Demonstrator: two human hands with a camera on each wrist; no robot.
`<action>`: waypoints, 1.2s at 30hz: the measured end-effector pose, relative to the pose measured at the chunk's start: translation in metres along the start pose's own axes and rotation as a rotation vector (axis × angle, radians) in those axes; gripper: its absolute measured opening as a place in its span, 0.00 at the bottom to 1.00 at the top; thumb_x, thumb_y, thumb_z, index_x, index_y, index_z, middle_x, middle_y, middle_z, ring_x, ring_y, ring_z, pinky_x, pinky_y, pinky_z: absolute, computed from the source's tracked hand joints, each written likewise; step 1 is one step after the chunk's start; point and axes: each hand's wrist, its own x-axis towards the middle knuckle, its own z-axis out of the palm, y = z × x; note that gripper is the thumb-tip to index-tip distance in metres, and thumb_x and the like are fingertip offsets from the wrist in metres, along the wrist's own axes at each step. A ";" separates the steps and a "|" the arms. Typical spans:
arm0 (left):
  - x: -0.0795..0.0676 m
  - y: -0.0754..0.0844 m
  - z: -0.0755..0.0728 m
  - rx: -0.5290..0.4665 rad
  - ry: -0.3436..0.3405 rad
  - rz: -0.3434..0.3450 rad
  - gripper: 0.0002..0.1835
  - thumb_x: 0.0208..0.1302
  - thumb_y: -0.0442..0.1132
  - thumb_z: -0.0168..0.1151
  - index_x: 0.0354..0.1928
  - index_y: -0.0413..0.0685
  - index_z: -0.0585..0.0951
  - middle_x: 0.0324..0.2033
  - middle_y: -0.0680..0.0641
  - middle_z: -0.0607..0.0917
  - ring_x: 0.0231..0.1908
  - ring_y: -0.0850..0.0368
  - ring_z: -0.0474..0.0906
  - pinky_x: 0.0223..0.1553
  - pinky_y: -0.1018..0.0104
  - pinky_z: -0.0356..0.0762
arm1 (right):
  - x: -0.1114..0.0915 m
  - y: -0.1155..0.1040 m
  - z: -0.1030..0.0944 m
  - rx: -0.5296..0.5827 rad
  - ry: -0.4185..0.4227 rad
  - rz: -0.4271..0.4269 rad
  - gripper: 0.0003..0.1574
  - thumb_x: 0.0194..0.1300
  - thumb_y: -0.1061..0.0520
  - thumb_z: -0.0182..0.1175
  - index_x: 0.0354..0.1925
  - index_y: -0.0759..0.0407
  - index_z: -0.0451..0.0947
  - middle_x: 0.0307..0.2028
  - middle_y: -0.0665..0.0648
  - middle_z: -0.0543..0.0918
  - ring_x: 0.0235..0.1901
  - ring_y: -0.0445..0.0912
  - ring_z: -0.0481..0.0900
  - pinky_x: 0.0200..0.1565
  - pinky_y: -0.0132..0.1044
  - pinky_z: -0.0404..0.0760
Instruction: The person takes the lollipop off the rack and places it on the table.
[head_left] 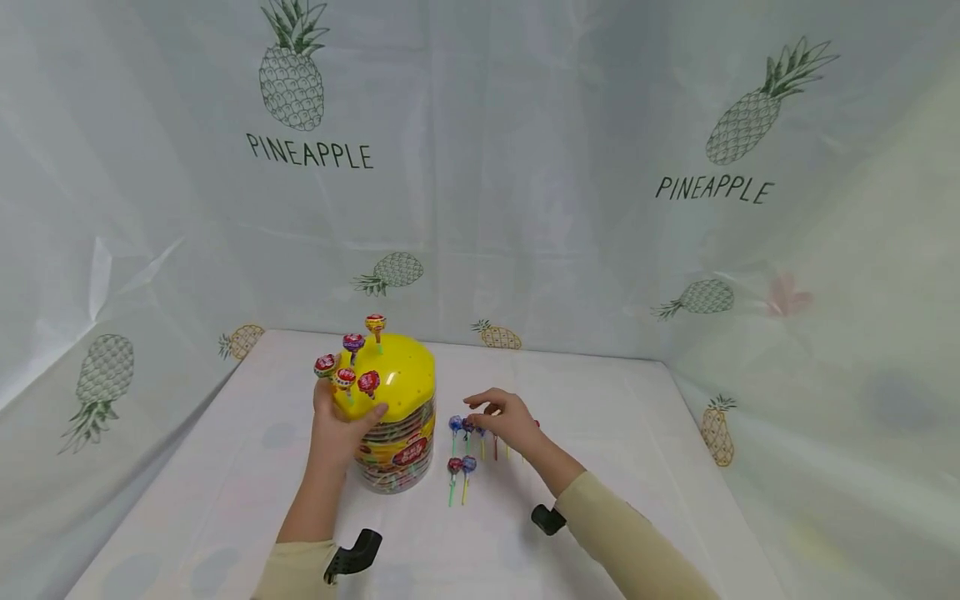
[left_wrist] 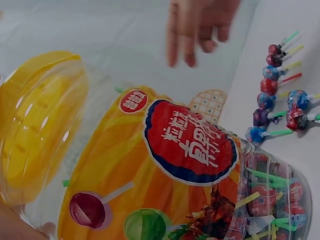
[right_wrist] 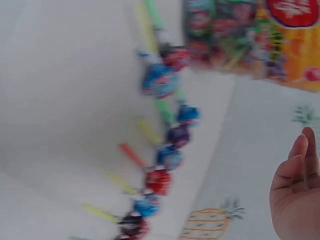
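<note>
A clear jar (head_left: 408, 454) of lollipops with a yellow lid (head_left: 405, 367) stands on the table, left of the middle. My left hand (head_left: 337, 433) grips it at the lid, thumb across the front side. Several wrapped lollipops, such as a yellow-and-red one (head_left: 376, 322), stand upright in the lid's top. To the jar's right, my right hand (head_left: 507, 418) hovers above a row of lollipops (left_wrist: 270, 86), fingers loosely bent and holding nothing. In the head view it hides part of that row. Nearer lie a red lollipop (head_left: 454, 466) and a blue lollipop (head_left: 468, 465), side by side.
A white cloth covers the table (head_left: 600, 433). Behind and around it hangs a pale curtain (head_left: 525, 167) printed with pineapples. Dark wrist camera mounts (head_left: 549, 520) sit at both sleeves.
</note>
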 end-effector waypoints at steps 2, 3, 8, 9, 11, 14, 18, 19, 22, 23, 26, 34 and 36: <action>0.001 0.000 0.000 0.012 0.000 -0.004 0.53 0.55 0.47 0.74 0.75 0.60 0.47 0.65 0.43 0.62 0.64 0.46 0.60 0.69 0.48 0.57 | 0.003 -0.016 -0.004 0.026 0.016 -0.035 0.14 0.63 0.58 0.67 0.49 0.53 0.85 0.46 0.55 0.83 0.38 0.47 0.76 0.34 0.32 0.79; 0.001 0.000 0.000 0.014 -0.002 -0.008 0.53 0.56 0.47 0.74 0.75 0.59 0.47 0.65 0.43 0.62 0.64 0.46 0.60 0.69 0.48 0.57 | 0.005 -0.024 -0.006 0.041 0.024 -0.053 0.15 0.64 0.57 0.67 0.49 0.53 0.84 0.46 0.54 0.83 0.39 0.47 0.76 0.35 0.33 0.80; 0.001 -0.002 0.000 0.005 -0.008 -0.020 0.54 0.56 0.47 0.74 0.75 0.58 0.46 0.66 0.43 0.62 0.65 0.45 0.60 0.69 0.47 0.56 | 0.014 -0.068 -0.011 0.144 0.059 -0.153 0.16 0.64 0.61 0.65 0.51 0.61 0.83 0.48 0.59 0.83 0.41 0.52 0.77 0.41 0.34 0.79; 0.001 -0.002 0.000 0.002 -0.010 -0.018 0.54 0.56 0.46 0.74 0.75 0.58 0.46 0.66 0.43 0.62 0.65 0.45 0.60 0.69 0.47 0.56 | 0.016 -0.076 -0.011 0.165 0.057 -0.172 0.15 0.64 0.62 0.65 0.50 0.63 0.83 0.48 0.61 0.82 0.42 0.54 0.76 0.42 0.35 0.79; 0.001 -0.002 0.000 0.000 -0.010 -0.021 0.54 0.56 0.46 0.73 0.76 0.59 0.46 0.67 0.43 0.61 0.65 0.44 0.59 0.69 0.46 0.55 | 0.015 -0.096 -0.011 0.197 0.046 -0.209 0.15 0.64 0.64 0.64 0.50 0.67 0.81 0.48 0.64 0.81 0.42 0.55 0.76 0.42 0.34 0.80; 0.001 -0.004 -0.001 -0.005 -0.008 -0.020 0.53 0.57 0.46 0.73 0.76 0.60 0.46 0.67 0.43 0.60 0.65 0.44 0.58 0.69 0.45 0.56 | 0.017 -0.116 -0.006 0.241 0.019 -0.242 0.16 0.65 0.65 0.63 0.50 0.70 0.80 0.48 0.65 0.80 0.43 0.54 0.76 0.43 0.33 0.80; 0.000 -0.005 -0.002 -0.009 -0.007 -0.023 0.52 0.58 0.46 0.72 0.76 0.63 0.47 0.68 0.43 0.59 0.66 0.44 0.58 0.69 0.45 0.55 | 0.027 -0.124 0.005 0.279 0.022 -0.260 0.16 0.64 0.62 0.65 0.51 0.64 0.82 0.48 0.60 0.81 0.44 0.51 0.76 0.45 0.34 0.80; 0.000 -0.006 -0.002 -0.009 -0.009 -0.029 0.52 0.58 0.47 0.72 0.76 0.63 0.47 0.69 0.43 0.59 0.67 0.44 0.57 0.69 0.45 0.55 | 0.030 -0.126 0.008 0.281 0.029 -0.268 0.16 0.64 0.61 0.65 0.51 0.62 0.82 0.47 0.58 0.82 0.44 0.50 0.76 0.46 0.34 0.80; -0.001 -0.006 -0.002 -0.010 -0.015 -0.031 0.52 0.58 0.47 0.72 0.76 0.64 0.47 0.69 0.44 0.58 0.68 0.44 0.56 0.69 0.45 0.54 | 0.038 -0.129 0.015 0.299 0.040 -0.297 0.16 0.64 0.58 0.67 0.50 0.59 0.83 0.46 0.55 0.82 0.43 0.49 0.76 0.47 0.36 0.81; -0.001 -0.006 -0.002 -0.008 -0.015 -0.032 0.52 0.58 0.47 0.72 0.76 0.64 0.47 0.70 0.44 0.58 0.68 0.44 0.55 0.69 0.45 0.53 | 0.040 -0.130 0.017 0.308 0.042 -0.303 0.16 0.63 0.58 0.67 0.50 0.58 0.84 0.46 0.54 0.83 0.43 0.49 0.77 0.47 0.37 0.81; -0.002 -0.006 -0.002 0.005 -0.013 -0.021 0.52 0.58 0.45 0.72 0.76 0.63 0.47 0.70 0.43 0.57 0.70 0.43 0.53 0.70 0.45 0.53 | 0.045 -0.134 0.023 0.348 0.046 -0.312 0.15 0.63 0.57 0.67 0.49 0.57 0.84 0.46 0.52 0.83 0.43 0.48 0.77 0.48 0.38 0.81; -0.002 -0.006 -0.002 0.016 -0.004 -0.034 0.52 0.59 0.45 0.71 0.76 0.64 0.47 0.72 0.43 0.56 0.72 0.43 0.50 0.70 0.43 0.50 | 0.054 -0.143 0.035 0.517 -0.013 -0.326 0.16 0.65 0.64 0.63 0.52 0.64 0.81 0.55 0.51 0.80 0.53 0.47 0.78 0.56 0.40 0.78; -0.002 -0.006 -0.003 0.014 -0.004 -0.033 0.52 0.59 0.45 0.71 0.76 0.64 0.46 0.72 0.44 0.55 0.72 0.43 0.49 0.70 0.43 0.49 | 0.057 -0.146 0.037 0.534 -0.043 -0.344 0.15 0.66 0.66 0.61 0.51 0.66 0.81 0.57 0.50 0.79 0.55 0.47 0.77 0.57 0.40 0.76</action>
